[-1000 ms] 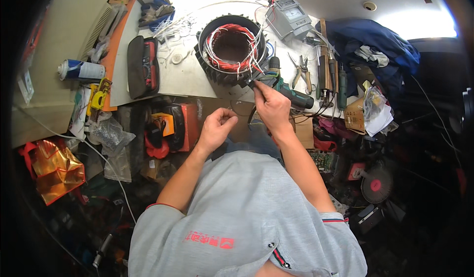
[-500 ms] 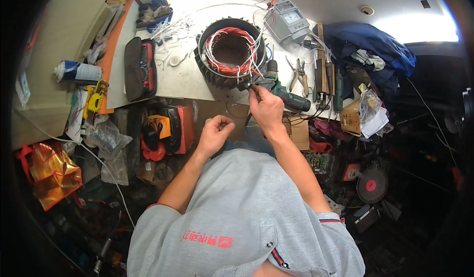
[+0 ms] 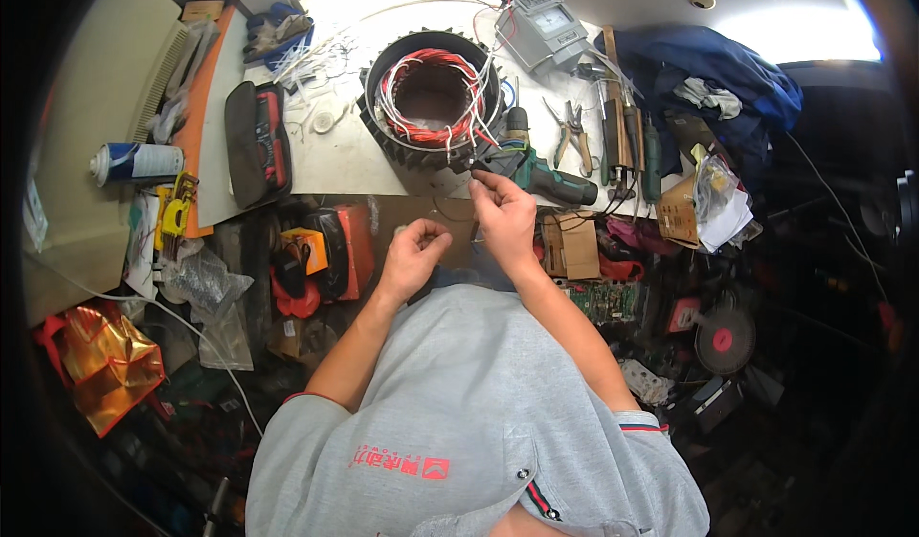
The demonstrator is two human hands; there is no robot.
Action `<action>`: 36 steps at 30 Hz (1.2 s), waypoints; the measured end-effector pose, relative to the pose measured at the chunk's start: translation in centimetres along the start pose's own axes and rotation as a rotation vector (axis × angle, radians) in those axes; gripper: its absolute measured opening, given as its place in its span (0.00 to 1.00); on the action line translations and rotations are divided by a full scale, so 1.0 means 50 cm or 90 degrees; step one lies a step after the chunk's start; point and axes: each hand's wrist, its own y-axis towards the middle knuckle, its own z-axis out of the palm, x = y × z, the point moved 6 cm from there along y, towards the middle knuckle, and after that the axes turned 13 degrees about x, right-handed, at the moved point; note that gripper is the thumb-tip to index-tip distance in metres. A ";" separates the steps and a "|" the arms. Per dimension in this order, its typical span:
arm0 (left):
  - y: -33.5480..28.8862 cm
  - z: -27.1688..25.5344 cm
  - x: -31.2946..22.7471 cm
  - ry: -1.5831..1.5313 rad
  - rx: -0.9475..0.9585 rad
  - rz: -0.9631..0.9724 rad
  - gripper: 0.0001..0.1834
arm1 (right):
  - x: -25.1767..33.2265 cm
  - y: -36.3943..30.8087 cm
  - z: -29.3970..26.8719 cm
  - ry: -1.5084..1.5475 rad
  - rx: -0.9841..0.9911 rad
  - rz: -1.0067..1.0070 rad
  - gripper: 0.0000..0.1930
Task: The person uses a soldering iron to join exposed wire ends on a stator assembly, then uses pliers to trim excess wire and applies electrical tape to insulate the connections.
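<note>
A ribbed black motor stator (image 3: 379, 127) stands upright on the white bench, a ring of red and white wires (image 3: 412, 133) lining its open top. My right hand (image 3: 504, 216) is just in front of its lower right edge, thumb and forefinger pinched beside a small dark piece. Whatever lies between those fingertips is too small to make out. Immediately to the right rests a green and black cordless drill (image 3: 557, 185). My left hand (image 3: 414, 259) hovers lower, in front of the bench edge, its fingers curled and thumb pressed in; anything inside is hidden.
Behind the stator sits a grey meter (image 3: 542, 28) with leads. Pliers (image 3: 574, 137) and several hand tools lie right of the drill, near a dark blue jacket (image 3: 704, 73). A black case (image 3: 257, 145) and a tape roll (image 3: 324, 121) are on the left. Boxes crowd below the bench.
The whole view has shifted slightly, so the bench things appear further left. My right hand has drawn a little back toward me, fingers still pinched. My left hand stays nearly in place.
</note>
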 end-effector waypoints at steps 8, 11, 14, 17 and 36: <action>0.007 0.001 0.003 -0.002 0.019 0.009 0.09 | -0.006 -0.005 0.011 0.424 0.045 0.159 0.21; 0.010 -0.001 0.005 -0.005 0.023 0.007 0.09 | -0.011 -0.003 0.016 0.463 0.042 0.184 0.22; 0.008 -0.002 0.002 -0.002 0.024 -0.002 0.09 | -0.014 -0.006 0.021 0.495 0.041 0.193 0.23; 0.005 -0.003 0.001 -0.002 0.023 -0.003 0.10 | -0.016 -0.010 0.026 0.519 0.049 0.187 0.23; 0.009 0.006 0.023 0.017 0.031 -0.009 0.10 | -0.004 -0.026 0.043 0.497 0.088 0.195 0.25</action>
